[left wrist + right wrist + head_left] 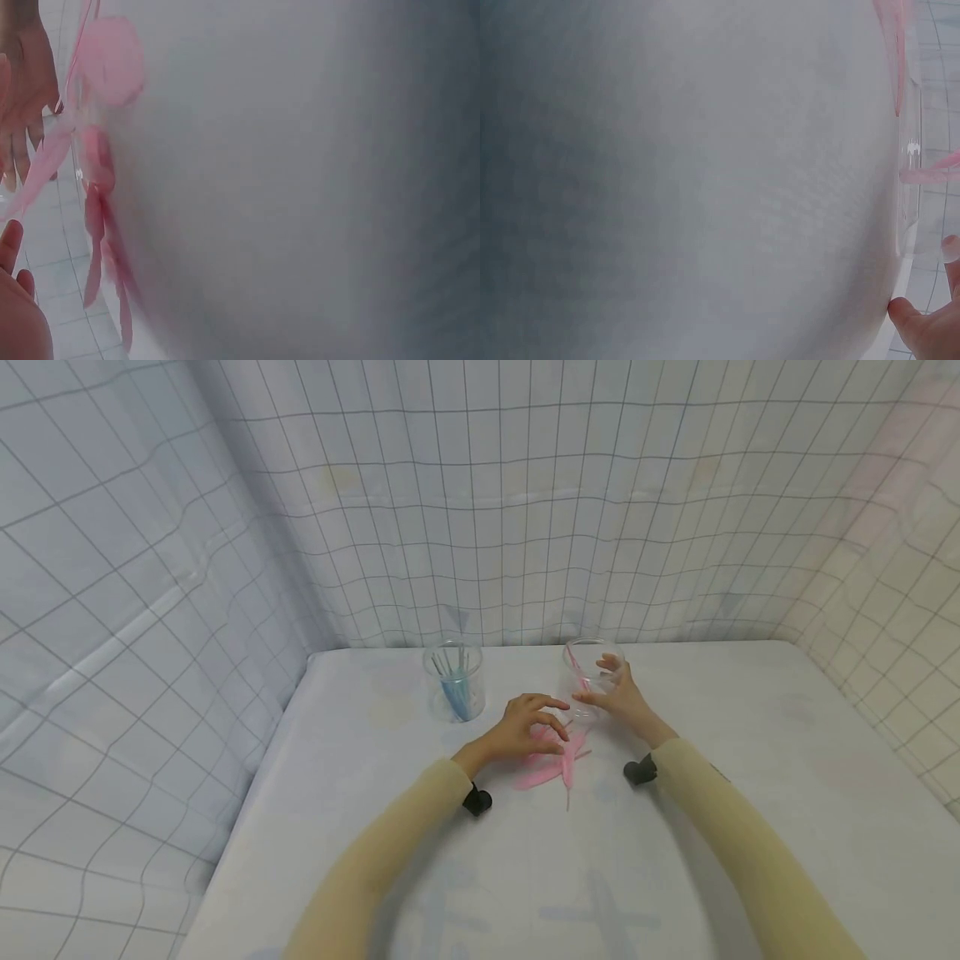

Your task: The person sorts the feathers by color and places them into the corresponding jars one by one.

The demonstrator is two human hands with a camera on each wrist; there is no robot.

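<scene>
My left hand (525,731) hovers over a loose pile of pink feathers (551,770) on the table, thumb and fingers bent and spread apart with a gap between them. With its thumb and fingers spread round the side, my right hand (621,692) holds a clear round cup (592,647). A pink feather (576,664) leans inside that cup. The right thumb (911,319) shows low beside the cup's base. In the left wrist view, pink feathers (112,60) lie near my left fingers, with the right hand behind.
A second clear cup (454,652) with several blue feathers (455,693) in it stands to the left near the back of the table. White cloth with a dark grid (487,527) hangs behind the table and at both sides. Small black devices sit at both wrists.
</scene>
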